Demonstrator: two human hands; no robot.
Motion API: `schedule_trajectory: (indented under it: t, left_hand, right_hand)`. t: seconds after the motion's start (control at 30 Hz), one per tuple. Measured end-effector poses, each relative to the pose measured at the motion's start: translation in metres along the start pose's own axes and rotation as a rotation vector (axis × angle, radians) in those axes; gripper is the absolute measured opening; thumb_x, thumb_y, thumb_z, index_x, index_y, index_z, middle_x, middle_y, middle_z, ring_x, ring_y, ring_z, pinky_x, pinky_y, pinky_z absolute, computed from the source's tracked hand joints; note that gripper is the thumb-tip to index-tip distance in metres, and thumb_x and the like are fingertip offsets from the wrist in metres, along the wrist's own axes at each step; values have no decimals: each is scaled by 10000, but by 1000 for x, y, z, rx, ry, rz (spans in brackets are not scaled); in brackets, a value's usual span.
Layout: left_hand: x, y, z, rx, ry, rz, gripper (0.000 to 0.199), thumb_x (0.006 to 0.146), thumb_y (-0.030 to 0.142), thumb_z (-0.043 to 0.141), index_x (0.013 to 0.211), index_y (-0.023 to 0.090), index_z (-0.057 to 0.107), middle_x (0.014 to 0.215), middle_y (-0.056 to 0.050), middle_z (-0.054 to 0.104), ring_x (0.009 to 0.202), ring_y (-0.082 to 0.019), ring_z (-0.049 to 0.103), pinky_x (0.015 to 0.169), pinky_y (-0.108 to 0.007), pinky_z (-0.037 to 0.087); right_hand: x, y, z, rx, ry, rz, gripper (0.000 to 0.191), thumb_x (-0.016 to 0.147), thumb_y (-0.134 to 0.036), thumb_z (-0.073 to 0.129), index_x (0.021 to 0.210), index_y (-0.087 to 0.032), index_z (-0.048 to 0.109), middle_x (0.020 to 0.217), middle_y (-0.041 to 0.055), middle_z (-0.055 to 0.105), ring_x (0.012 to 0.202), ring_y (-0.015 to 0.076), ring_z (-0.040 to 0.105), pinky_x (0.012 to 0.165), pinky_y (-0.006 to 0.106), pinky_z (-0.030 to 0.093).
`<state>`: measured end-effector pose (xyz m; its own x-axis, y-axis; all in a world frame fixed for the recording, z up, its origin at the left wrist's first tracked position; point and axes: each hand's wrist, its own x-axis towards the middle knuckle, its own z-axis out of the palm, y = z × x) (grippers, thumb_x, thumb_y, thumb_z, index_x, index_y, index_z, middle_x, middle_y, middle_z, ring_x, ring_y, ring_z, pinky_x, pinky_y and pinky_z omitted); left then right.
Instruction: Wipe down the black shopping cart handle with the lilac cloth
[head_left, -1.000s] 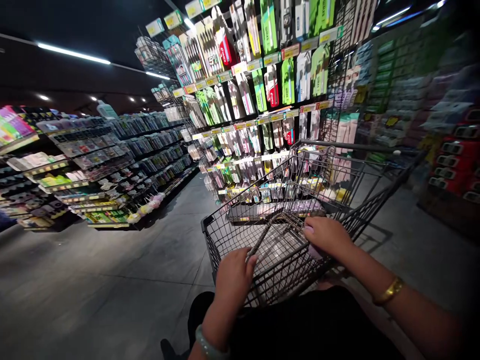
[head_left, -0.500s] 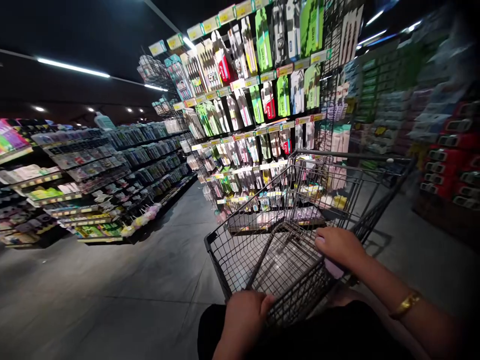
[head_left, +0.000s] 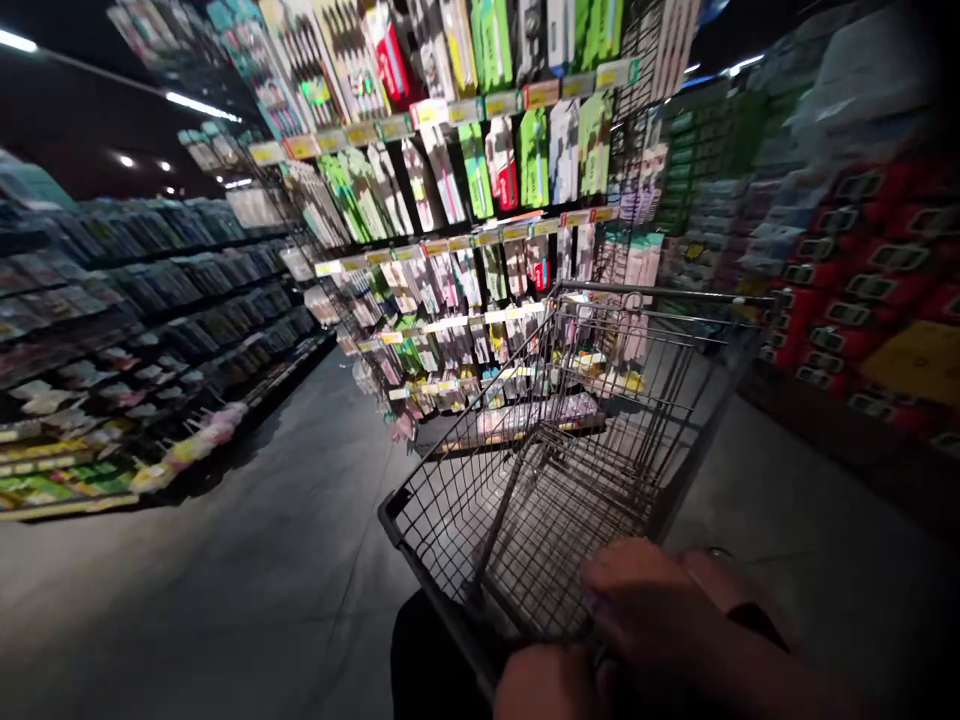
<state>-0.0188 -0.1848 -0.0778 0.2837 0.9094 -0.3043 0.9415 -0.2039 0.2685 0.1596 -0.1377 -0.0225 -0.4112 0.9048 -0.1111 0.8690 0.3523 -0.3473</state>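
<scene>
A dark wire shopping cart (head_left: 429, 560) stands right in front of me, turned at an angle, with a bare mesh floor showing. My left hand (head_left: 546, 685) is closed over the near corner of its rim, at the bottom of the view and partly cut off. Just above and to the right, my right hand (head_left: 637, 595) has its fingers curled round the cart's near side rim; they are dim and slightly blurred. Both hands are close together, and what lies beneath the right palm is hidden.
A tall rack of packaged brushes and combs (head_left: 480, 170) rises beyond the cart. Shelves of small goods (head_left: 172, 270) run along the left, with grey floor (head_left: 262, 560) between. Red boxed goods (head_left: 855, 270) are stacked at the right. Dark clothing covers my knee (head_left: 427, 655).
My right hand has come down and left, closer to my left hand, which has shifted right and lower. The view has moved nearer the rack, and the cart sits slightly more to the left.
</scene>
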Motion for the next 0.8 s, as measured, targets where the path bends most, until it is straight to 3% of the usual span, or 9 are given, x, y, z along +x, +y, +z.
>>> schedule_trajectory:
  t: [0.17, 0.23, 0.33, 0.4, 0.47, 0.57, 0.67, 0.77, 0.8]
  left_hand:
    - [-13, 13, -12, -92, 181, 121, 413, 952, 430, 418, 744, 234, 717, 656, -71, 703, 570, -213, 629, 537, -303, 359]
    - [-16, 14, -11, -123, 365, 184, 462, 980, 367, 353, 655, 221, 648, 589, -52, 660, 509, -175, 580, 520, -306, 311]
    - [-23, 11, -6, -161, 736, 230, 433, 973, 275, 328, 614, 213, 561, 539, -37, 591, 495, -158, 533, 522, -327, 280]
    - [-29, 8, -2, -246, 894, 215, 396, 969, 252, 330, 630, 211, 530, 564, -36, 572, 540, -157, 528, 547, -324, 311]
    - [-34, 4, 1, -387, 955, 179, 386, 977, 248, 319, 639, 212, 501, 594, -32, 556, 588, -152, 524, 589, -309, 357]
    - [-36, -5, 4, -481, 954, 161, 398, 982, 280, 312, 624, 216, 473, 606, -27, 538, 636, -153, 513, 672, -313, 399]
    - [-30, -17, 8, -477, 966, 123, 442, 985, 323, 282, 579, 218, 422, 575, -19, 508, 632, -151, 489, 716, -336, 398]
    - [-25, -24, 13, -530, 1010, 80, 485, 997, 350, 236, 553, 217, 379, 546, -15, 488, 612, -147, 481, 711, -342, 386]
    - [-24, -24, 15, -545, 1026, 95, 493, 1001, 356, 229, 560, 215, 400, 555, -18, 506, 624, -150, 497, 720, -346, 388]
  right_hand:
    - [11, 32, -19, 23, -31, 137, 177, 844, -294, 474, 789, -232, 630, 844, 35, 696, 796, 200, 604, 668, 314, 312]
    - [23, 26, -22, -44, -47, 168, 179, 829, -287, 477, 763, -230, 633, 821, 46, 706, 773, 211, 612, 635, 316, 284]
    - [24, -7, -14, -73, -135, 2, 184, 830, -290, 483, 779, -224, 647, 825, 67, 716, 766, 224, 617, 624, 321, 277]
    - [11, -24, -5, -23, -230, -184, 170, 825, -290, 497, 821, -227, 656, 866, 64, 718, 787, 222, 617, 644, 316, 308]
    - [-1, -25, 0, 27, -289, -332, 160, 818, -277, 508, 861, -231, 656, 912, 57, 713, 822, 216, 613, 686, 311, 348]
    - [4, -8, -4, 70, -313, -358, 139, 800, -244, 514, 836, -225, 646, 876, 48, 701, 817, 206, 598, 718, 304, 378]
    - [38, -7, -6, 291, -302, -278, 128, 805, -266, 501, 768, -212, 611, 797, 35, 677, 778, 192, 583, 716, 291, 410]
    - [68, -40, 8, 706, -97, -64, 207, 871, -387, 462, 866, -212, 573, 814, 18, 639, 754, 174, 569, 669, 274, 430]
    - [72, -54, 18, 826, -97, 19, 218, 872, -411, 472, 906, -214, 559, 817, 12, 629, 732, 167, 564, 645, 268, 430]
